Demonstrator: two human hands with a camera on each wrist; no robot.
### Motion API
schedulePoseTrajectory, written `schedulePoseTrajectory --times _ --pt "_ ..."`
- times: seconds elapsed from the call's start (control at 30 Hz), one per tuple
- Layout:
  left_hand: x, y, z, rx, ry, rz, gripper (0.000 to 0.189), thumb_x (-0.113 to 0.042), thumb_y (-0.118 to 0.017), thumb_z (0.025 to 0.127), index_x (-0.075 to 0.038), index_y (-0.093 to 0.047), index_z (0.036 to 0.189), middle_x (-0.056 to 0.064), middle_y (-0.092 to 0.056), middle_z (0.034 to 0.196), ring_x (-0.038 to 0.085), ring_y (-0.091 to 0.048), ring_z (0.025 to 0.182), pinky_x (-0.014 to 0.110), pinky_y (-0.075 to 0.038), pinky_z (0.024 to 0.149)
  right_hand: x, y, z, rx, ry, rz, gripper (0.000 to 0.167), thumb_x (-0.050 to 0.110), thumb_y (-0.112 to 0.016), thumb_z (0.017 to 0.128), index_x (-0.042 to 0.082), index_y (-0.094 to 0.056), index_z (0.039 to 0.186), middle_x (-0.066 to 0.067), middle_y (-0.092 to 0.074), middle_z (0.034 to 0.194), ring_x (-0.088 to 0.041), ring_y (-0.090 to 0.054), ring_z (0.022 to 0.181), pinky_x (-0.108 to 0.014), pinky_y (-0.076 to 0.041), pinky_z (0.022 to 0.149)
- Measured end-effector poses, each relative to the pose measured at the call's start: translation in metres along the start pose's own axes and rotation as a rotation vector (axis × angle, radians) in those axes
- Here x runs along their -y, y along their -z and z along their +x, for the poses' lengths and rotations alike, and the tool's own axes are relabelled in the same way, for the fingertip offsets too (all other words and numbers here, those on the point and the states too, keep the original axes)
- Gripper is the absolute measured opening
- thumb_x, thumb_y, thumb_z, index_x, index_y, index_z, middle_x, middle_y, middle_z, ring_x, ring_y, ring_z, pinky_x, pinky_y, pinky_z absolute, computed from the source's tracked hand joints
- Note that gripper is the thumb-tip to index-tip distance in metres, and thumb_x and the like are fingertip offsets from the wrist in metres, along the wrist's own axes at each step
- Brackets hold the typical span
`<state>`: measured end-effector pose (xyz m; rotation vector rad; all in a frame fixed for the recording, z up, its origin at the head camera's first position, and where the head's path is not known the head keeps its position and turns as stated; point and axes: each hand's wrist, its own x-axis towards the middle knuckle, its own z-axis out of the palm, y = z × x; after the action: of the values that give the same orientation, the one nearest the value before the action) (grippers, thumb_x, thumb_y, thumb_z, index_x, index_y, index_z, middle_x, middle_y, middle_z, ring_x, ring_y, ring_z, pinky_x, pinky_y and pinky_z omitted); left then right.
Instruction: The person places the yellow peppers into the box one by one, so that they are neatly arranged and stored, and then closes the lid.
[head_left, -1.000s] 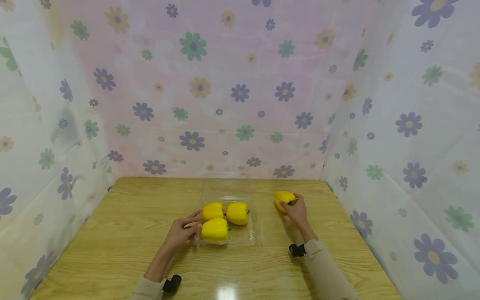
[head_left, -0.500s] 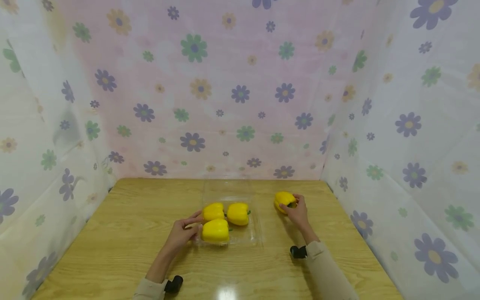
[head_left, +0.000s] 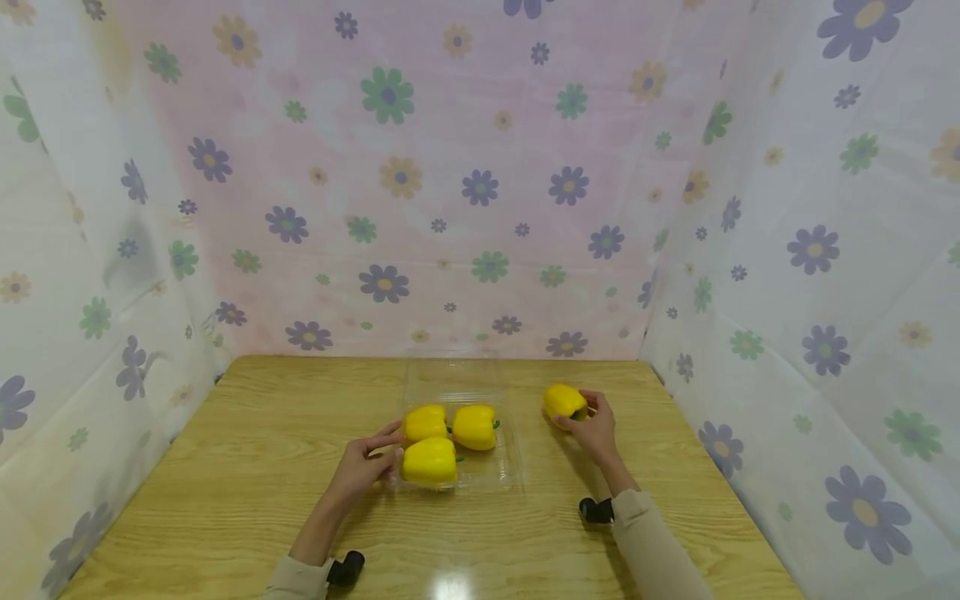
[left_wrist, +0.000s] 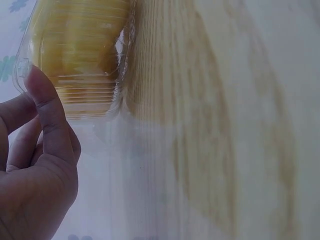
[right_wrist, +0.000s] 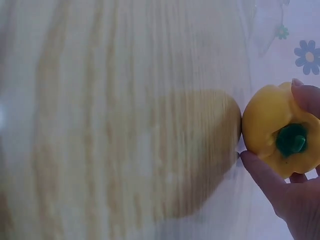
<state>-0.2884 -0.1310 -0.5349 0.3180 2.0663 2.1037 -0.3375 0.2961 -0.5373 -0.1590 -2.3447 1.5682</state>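
Note:
Three yellow bell peppers, one of them the near pepper (head_left: 430, 461), lie in a clear plastic clamshell box (head_left: 487, 475). Its lid (head_left: 453, 375) is folded back toward the wall. My left hand (head_left: 358, 468) holds the box's left rim; in the left wrist view, thumb and fingers pinch the clear edge (left_wrist: 21, 75). To the right of the box, my right hand (head_left: 596, 425) grips another yellow bell pepper (head_left: 562, 403) between thumb and fingers. Its green stem (right_wrist: 291, 140) faces the right wrist camera, and the pepper looks to be touching the table.
The wooden table (head_left: 480, 542) reaches back to a flower-patterned cloth wall (head_left: 450, 250), with similar cloth on both sides. A black wrist camera (head_left: 596, 510) sits by the right sleeve, another black camera (head_left: 347, 569) by the left.
The pepper in my right hand has shifted and turned slightly to the left. My left hand, the box and its three peppers stay in place.

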Motion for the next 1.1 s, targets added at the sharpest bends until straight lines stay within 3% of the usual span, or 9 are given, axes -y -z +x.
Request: schedulePoseTrajectory --times 0.57,0.77,0.87,1.1 --pt "0.000 0.001 0.000 0.006 0.007 -0.013 0.039 -0.004 -0.065 0.099 0.013 -0.059 0.134 0.017 -0.037 0.162 0.010 -0.056 0.067 0.021 -0.052 0.061 -0.001 0.006 -0.011 0.054 0.020 0.001 0.069 0.016 -0.086 0.084 -0.001 -0.052 0.141 -0.026 -0.055 0.139 -0.042 -0.054 0.125 -0.054 -0.046 0.106" --pt "0.000 0.001 0.000 0.012 0.006 -0.012 0.040 -0.004 -0.064 0.099 0.013 -0.058 0.135 0.018 -0.036 0.162 0.010 -0.055 0.068 0.021 -0.051 0.061 -0.002 0.010 -0.014 0.087 0.030 0.008 0.069 0.015 -0.084 0.086 0.000 -0.052 0.145 -0.026 -0.056 0.140 -0.040 -0.056 0.123 -0.035 -0.053 0.097" --pt "0.000 0.001 0.000 0.009 0.003 -0.012 0.039 -0.004 -0.064 0.099 0.013 -0.059 0.134 0.018 -0.037 0.162 0.010 -0.054 0.068 0.022 -0.050 0.061 0.007 0.012 -0.017 0.095 0.026 0.016 0.069 0.015 -0.084 0.086 -0.001 -0.052 0.145 -0.027 -0.056 0.140 -0.040 -0.056 0.122 -0.025 -0.052 0.090" --pt "-0.001 0.000 -0.001 0.003 0.003 -0.013 0.039 -0.002 -0.064 0.099 0.014 -0.059 0.134 0.018 -0.037 0.161 0.010 -0.054 0.068 0.021 -0.050 0.061 0.040 0.018 -0.027 0.147 0.008 0.058 0.066 0.011 -0.083 0.086 -0.005 -0.052 0.142 -0.029 -0.055 0.140 -0.042 -0.055 0.123 -0.022 -0.050 0.089"
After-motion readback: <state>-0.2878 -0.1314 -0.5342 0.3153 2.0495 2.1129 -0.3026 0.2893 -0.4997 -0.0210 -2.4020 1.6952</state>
